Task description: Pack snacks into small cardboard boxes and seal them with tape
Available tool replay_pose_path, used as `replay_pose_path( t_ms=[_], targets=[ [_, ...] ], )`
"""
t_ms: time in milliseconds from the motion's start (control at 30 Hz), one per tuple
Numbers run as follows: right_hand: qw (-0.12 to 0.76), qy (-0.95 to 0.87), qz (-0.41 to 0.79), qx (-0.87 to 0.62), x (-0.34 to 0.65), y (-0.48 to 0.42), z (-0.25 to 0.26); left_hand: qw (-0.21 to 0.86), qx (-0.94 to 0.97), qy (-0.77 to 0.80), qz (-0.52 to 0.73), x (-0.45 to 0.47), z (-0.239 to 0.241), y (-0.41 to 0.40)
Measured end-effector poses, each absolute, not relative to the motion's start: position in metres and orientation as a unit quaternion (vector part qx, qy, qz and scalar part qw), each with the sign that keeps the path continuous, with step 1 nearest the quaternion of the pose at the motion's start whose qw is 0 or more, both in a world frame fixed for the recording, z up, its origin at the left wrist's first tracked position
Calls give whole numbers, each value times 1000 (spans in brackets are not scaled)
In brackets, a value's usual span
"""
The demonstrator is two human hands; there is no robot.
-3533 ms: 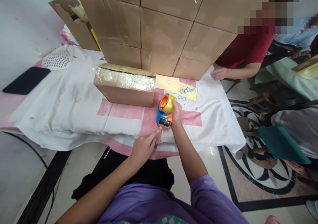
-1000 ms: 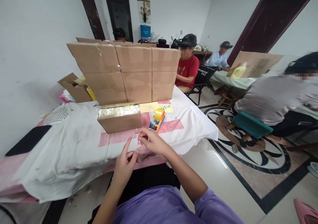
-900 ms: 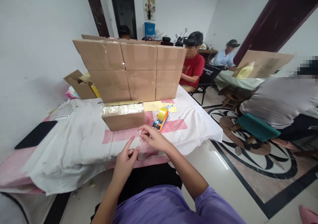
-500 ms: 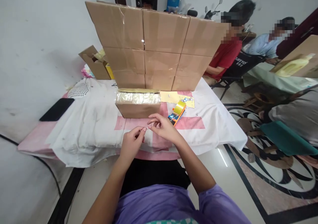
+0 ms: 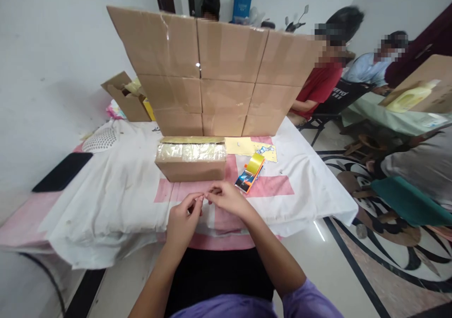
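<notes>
My left hand (image 5: 183, 217) and my right hand (image 5: 226, 199) meet fingertip to fingertip over the table's near edge, both pinched on something thin that I cannot make out. Behind them lies a small cardboard box (image 5: 190, 160) with shiny clear tape across its top. Right of the box, a blue and orange tape dispenser (image 5: 250, 174) with a yellow roll lies on the cloth, free of both hands.
A wall of stacked cardboard boxes (image 5: 215, 73) stands at the table's back. A white and pink cloth (image 5: 116, 191) covers the table. An open carton (image 5: 125, 99), a white mesh item (image 5: 100, 140) and a black pad (image 5: 61, 171) sit left. People sit at the right.
My right hand has let go of the tape dispenser, which now lies on the cloth. Both hands have come together, fingertips pinched, in front of the small box.
</notes>
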State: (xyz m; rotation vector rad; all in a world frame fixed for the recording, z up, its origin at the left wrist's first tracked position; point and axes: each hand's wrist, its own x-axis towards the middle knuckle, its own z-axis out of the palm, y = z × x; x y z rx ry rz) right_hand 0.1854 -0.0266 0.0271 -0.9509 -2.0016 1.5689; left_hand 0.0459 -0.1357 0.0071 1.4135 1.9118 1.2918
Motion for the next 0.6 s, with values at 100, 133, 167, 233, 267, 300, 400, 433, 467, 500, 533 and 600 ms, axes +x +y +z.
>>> replay_pose_path(
  t_ms=[100,133,167,233,267,300,400,433,467,500,533,600],
  targets=[
    [169,-735,568,-328,186,-26,26,215,517,690,459,45,2,-135],
    [162,-752,550,-324,188,-25,28,223,516,690,456,44,-1,-134],
    [156,-777,520,-320,190,-23,31,235,515,689,452,44,-2,-134],
    [142,-833,439,-305,196,-21,40,263,511,685,447,44,-6,-133],
    [134,-856,404,-292,200,-20,45,278,511,680,447,44,-7,-133],
    [124,-874,379,-277,203,-18,50,291,510,674,449,44,-7,-133],
    [91,-895,362,-244,210,-17,63,328,499,660,456,45,-6,-134],
    [82,-895,366,-240,211,-17,66,338,493,659,457,45,-5,-135],
    [76,-894,373,-238,212,-17,67,347,487,659,457,45,-3,-136],
    [74,-890,383,-236,212,-18,67,353,483,659,455,44,-2,-138],
    [74,-883,399,-234,213,-19,66,360,483,658,452,43,0,-139],
    [70,-863,441,-238,213,-22,64,377,494,652,435,38,2,-142]
  ],
)
